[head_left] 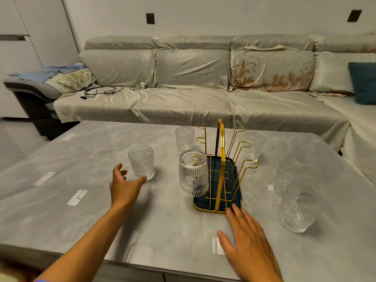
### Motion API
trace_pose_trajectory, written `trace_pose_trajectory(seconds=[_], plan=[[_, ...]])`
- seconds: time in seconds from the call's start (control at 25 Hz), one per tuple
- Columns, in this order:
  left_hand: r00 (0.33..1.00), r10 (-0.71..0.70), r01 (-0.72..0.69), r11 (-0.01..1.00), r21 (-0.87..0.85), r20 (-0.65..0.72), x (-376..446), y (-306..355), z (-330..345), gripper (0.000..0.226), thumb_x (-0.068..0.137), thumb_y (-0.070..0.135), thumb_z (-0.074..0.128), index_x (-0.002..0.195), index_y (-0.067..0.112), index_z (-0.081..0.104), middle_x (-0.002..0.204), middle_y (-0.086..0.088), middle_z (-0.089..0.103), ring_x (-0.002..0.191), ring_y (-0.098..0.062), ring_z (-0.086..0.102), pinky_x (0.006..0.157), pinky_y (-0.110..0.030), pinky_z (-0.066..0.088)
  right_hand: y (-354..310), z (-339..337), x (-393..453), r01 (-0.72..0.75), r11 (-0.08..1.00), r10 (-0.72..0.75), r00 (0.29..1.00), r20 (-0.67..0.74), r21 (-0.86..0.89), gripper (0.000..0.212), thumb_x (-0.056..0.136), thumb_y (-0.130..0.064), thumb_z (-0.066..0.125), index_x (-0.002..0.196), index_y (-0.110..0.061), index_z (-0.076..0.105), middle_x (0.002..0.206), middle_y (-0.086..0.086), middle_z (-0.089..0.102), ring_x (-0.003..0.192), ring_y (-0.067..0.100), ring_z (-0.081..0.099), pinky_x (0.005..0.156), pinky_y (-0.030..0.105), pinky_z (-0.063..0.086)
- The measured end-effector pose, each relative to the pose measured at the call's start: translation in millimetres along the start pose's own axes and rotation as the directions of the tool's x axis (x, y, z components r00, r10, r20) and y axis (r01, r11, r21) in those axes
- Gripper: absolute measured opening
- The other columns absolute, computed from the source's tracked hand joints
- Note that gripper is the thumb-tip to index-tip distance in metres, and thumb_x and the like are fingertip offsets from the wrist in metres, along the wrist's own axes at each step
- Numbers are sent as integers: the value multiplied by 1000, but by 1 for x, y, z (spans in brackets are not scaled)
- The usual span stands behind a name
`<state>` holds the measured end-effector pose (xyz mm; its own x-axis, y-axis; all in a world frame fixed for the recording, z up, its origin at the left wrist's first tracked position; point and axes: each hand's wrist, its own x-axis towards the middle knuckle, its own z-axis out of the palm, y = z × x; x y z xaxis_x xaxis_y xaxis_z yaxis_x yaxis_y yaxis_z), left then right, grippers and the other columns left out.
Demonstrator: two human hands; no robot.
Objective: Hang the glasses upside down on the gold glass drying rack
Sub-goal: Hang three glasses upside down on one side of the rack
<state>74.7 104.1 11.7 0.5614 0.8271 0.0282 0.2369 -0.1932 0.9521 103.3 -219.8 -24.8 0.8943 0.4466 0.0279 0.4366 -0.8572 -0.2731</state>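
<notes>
right hand (250,247) wrist cut off at bottom edge. Two glasses (295,208) at right motion-blurred, outlines overlap. Glass behind rack (251,146) faint, partly hidden by gold prongs.

Setting: a home living room. Indicators: long grey fabric-covered sofa (193,94) along the far wall, teal cushion (364,82) at far right, grey marble-effect coffee table (81,180) near.

I have a single wide-angle view, worn on the head, looking forward and down across the bench (81,151) from its near edge. The rack (218,169) sits close, just ahead toward 12 o'clock, the sofa (183,98) farther behind it. Straight lines bow at the frame's edges.
</notes>
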Motion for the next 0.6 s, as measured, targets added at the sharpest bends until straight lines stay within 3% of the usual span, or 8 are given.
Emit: trace_pose_trajectory(seconds=[0.12,0.2,0.4,0.6], plan=[[991,-6,3,1000,24,137,30,-15,7,115,61,27,90,150,24,18,149,-9,43,132,-33,44,109,-53,35,1,-2,6,1,1000,0,1000,30,-17,72,89,-67,20,149,-35,-2,160,-9,-9,145,13,-7,114,33,-3],[984,7,-11,1000,22,179,45,-17,16,119,49,37,92,146,27,24,141,-5,53,126,-31,51,109,-56,33,1,-3,8,-6,1000,7,1000,26,-21,72,89,-67,21,149,-36,0,160,-10,-7,145,13,-5,114,33,-1],[997,-20,10,991,134,74,56,-21,29,78,53,41,91,116,29,46,126,-2,63,114,-31,57,105,-53,36,1,-1,1,-7,999,8,999,-38,32,69,88,-68,20,148,-40,2,160,-14,-3,144,9,-6,112,30,-4],[990,75,-78,997,27,120,44,-9,6,77,56,23,92,119,18,48,121,-11,60,101,-28,59,85,-40,51,2,1,-3,-38,999,40,997,-72,19,72,83,-73,13,147,-44,0,158,-7,-19,142,13,-21,111,33,-9]])
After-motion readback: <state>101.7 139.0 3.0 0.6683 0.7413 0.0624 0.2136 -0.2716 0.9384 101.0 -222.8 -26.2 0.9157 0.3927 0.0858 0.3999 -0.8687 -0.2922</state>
